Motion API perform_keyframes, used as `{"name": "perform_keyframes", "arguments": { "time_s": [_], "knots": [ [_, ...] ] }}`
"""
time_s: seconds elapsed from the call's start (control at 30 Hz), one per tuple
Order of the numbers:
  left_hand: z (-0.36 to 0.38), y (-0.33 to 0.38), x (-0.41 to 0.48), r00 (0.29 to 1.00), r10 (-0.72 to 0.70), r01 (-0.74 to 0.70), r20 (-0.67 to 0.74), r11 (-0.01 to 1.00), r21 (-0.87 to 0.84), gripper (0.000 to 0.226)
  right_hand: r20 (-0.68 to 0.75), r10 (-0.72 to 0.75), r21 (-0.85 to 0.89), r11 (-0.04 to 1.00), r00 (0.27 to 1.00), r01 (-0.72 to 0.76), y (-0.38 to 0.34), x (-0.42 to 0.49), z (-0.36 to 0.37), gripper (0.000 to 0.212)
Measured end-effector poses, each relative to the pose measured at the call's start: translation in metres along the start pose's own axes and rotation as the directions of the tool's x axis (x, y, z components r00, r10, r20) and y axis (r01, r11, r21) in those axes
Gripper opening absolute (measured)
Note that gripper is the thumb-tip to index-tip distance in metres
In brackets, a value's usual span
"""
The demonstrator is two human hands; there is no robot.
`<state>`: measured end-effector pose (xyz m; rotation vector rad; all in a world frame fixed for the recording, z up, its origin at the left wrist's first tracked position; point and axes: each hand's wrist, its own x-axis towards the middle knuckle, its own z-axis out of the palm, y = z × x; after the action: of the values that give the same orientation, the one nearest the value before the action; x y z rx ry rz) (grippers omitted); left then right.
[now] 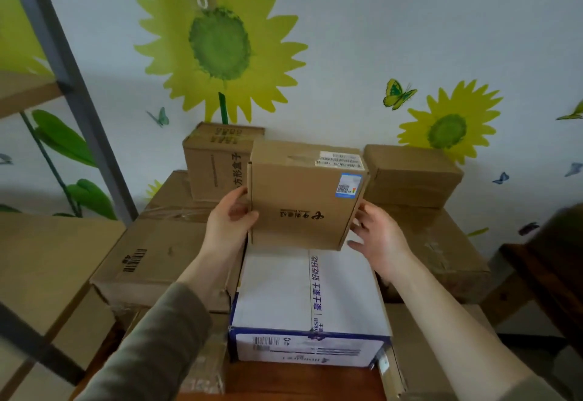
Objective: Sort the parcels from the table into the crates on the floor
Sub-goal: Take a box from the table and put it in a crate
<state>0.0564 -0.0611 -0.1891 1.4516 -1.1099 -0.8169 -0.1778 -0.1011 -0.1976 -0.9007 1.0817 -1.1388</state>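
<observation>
The small brown parcel (306, 195) is held at frame centre, just above the white carton (277, 290); whether its underside is lifted clear cannot be told. It is gripped at its 9 o'clock edge by the left hand (232, 221), thumb on the front face and fingers wrapped behind. The right hand (378, 236) is set at the 4 o'clock corner with fingers spread and fairly straight; firm contact is not confirmed. Progress is judged early: several parcels lie on the table (284, 381), among them an upright brown box (214, 164) at 11 o'clock, a squat brown box (410, 176) at 2 o'clock and a large flat carton (151, 258) at 8 o'clock. No crates or floor are in view, so parcels already sorted cannot be counted. Label text is too blurred to be read.
</observation>
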Motion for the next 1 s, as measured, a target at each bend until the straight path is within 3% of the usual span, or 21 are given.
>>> {"name": "perform_keyframes", "arguments": {
  "time_s": [0.13,0.2,0.3,0.37,0.67,0.77,0.87,1.0],
  "knots": [
    [-0.002,0.008,-0.009,0.995,-0.1,0.098,0.004,0.964,-0.249,0.035,-0.02,0.117,0.13,0.985,0.993,-0.113,-0.006,0.004,-0.008,0.034],
    [-0.003,0.009,-0.011,0.984,-0.173,0.173,0.032,0.917,-0.358,0.032,0.035,0.135,0.192,0.972,0.99,-0.139,-0.005,0.002,-0.008,0.041],
    [-0.003,0.009,-0.013,0.966,-0.258,0.245,0.028,0.868,-0.433,0.026,0.015,0.078,0.158,0.984,0.997,-0.079,0.005,0.001,-0.007,0.024],
    [0.0,0.008,-0.015,0.959,-0.285,0.258,0.015,0.847,-0.465,0.023,-0.009,0.046,0.146,0.988,0.999,-0.044,0.013,0.004,-0.009,0.039],
    [0.007,0.0,-0.032,0.951,-0.303,0.257,-0.063,0.886,-0.386,0.024,0.026,0.052,0.136,0.989,0.998,-0.055,0.031,-0.002,-0.013,0.04],
    [0.012,-0.006,-0.041,0.953,-0.292,0.252,-0.078,0.911,-0.325,0.023,-0.024,0.051,0.137,0.989,0.998,-0.047,0.036,-0.016,-0.016,0.042],
    [0.02,-0.005,-0.05,0.961,-0.276,0.255,-0.019,0.91,-0.328,0.021,-0.083,0.046,0.129,0.991,0.996,-0.035,0.037,-0.035,-0.026,0.047],
    [0.031,0.0,-0.058,0.962,-0.253,0.273,0.103,0.885,-0.378,0.017,-0.183,0.003,0.072,0.997,0.983,0.01,0.025,-0.07,-0.034,0.037]
  ]
}}
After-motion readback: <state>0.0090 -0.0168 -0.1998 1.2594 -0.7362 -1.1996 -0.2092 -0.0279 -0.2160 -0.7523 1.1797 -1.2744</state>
